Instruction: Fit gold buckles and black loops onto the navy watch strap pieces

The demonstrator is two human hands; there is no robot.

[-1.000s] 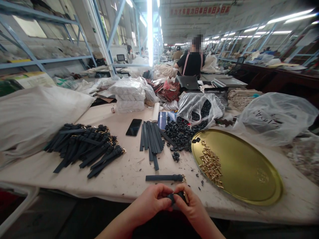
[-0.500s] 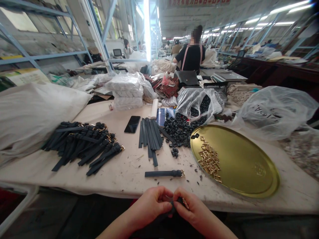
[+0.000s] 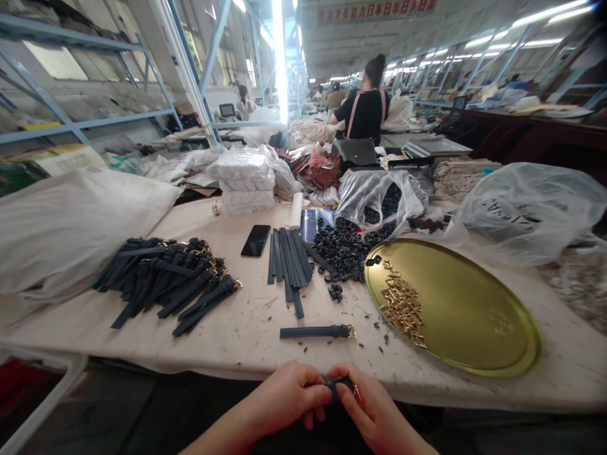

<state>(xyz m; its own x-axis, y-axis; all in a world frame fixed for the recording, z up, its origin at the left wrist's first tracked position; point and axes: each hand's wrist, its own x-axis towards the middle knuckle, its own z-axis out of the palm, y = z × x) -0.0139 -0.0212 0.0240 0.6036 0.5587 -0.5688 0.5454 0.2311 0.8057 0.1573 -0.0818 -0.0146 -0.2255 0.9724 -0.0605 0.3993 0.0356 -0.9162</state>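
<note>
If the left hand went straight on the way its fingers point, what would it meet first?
Past the dark strap piece the left hand holds, probably the right hand, just beside it; exact depth is unclear.

This was a factory workshop: a long hall lined with blue metal racks (image 3: 118, 118) under rows of tube lights (image 3: 552, 12), with a red-lettered banner (image 3: 377, 11) overhead. Dark straps (image 3: 161, 275), black loops (image 3: 339, 256) and gold buckles (image 3: 402, 306) lay in batches on the worktop (image 3: 213, 344), and a person (image 3: 366, 117) stood farther along among bagged materials (image 3: 246, 174).
</note>
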